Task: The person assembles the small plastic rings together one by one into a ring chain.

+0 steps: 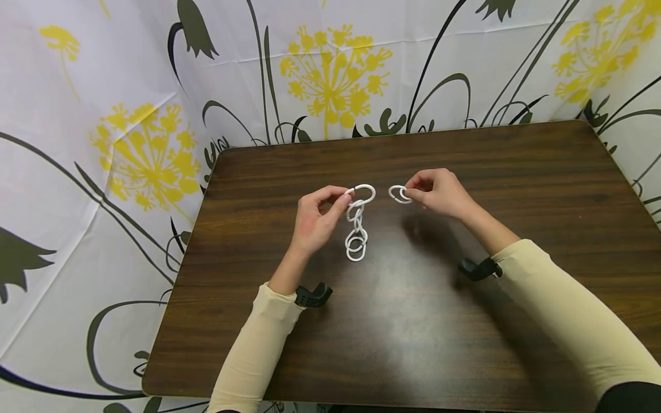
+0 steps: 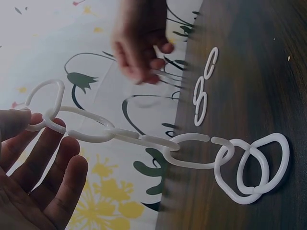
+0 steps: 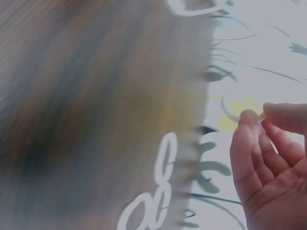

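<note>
My left hand pinches the top link of a white plastic link chain between thumb and fingertips. The chain hangs downward, and its lower links overlap on the table in the left wrist view. To the right, my right hand pinches a single white link between thumb and forefinger, apart from the chain. Several loose white links lie on the table near the far edge. In the head view the right hand partly covers the links beside it, so which one is held is hard to tell.
A dark wood-grain table spans the area under both hands. Behind it and at its left hangs a white curtain with yellow and grey plant prints. Each wrist wears a black camera mount.
</note>
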### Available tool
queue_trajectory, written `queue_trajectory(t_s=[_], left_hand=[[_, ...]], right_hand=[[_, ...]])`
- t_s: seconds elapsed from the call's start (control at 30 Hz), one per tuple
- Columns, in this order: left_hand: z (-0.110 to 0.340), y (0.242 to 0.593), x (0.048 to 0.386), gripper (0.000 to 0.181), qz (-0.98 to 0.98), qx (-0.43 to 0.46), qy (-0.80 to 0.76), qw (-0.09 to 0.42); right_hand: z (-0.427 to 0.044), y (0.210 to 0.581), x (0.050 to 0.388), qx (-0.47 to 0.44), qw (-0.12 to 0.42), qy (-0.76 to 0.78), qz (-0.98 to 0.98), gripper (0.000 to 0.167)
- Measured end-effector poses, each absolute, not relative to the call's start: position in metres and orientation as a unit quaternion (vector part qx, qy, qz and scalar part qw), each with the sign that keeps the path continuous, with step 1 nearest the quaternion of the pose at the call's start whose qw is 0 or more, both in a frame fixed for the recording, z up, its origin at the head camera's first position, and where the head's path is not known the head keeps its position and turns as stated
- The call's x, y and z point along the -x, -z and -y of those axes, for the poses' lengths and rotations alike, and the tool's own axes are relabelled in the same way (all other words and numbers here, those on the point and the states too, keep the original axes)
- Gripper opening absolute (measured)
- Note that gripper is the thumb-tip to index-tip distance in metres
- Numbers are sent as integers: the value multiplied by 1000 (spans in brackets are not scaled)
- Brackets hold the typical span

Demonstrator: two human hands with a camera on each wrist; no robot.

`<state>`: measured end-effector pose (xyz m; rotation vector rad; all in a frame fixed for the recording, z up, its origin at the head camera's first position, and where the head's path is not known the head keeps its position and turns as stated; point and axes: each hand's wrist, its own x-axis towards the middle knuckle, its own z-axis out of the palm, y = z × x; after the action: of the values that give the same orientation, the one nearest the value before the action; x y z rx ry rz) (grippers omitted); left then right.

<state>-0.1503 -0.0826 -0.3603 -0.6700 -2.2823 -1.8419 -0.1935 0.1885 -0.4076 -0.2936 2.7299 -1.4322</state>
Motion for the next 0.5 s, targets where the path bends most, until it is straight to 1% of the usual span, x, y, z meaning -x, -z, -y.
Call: queue_trajectory(t_s=[0.2,0.37,0.5], left_hand=[[82,362,151,13,756,222,613,61],[82,363,151,13,757,223,612,64],[82,362,151,12,759,221,609,65]], right_hand=[[-181,383,184,93,38,591,-801,17],[-175,368,178,112,41,640,-759,25],[-169,359,173,138,45,668,-730,27]])
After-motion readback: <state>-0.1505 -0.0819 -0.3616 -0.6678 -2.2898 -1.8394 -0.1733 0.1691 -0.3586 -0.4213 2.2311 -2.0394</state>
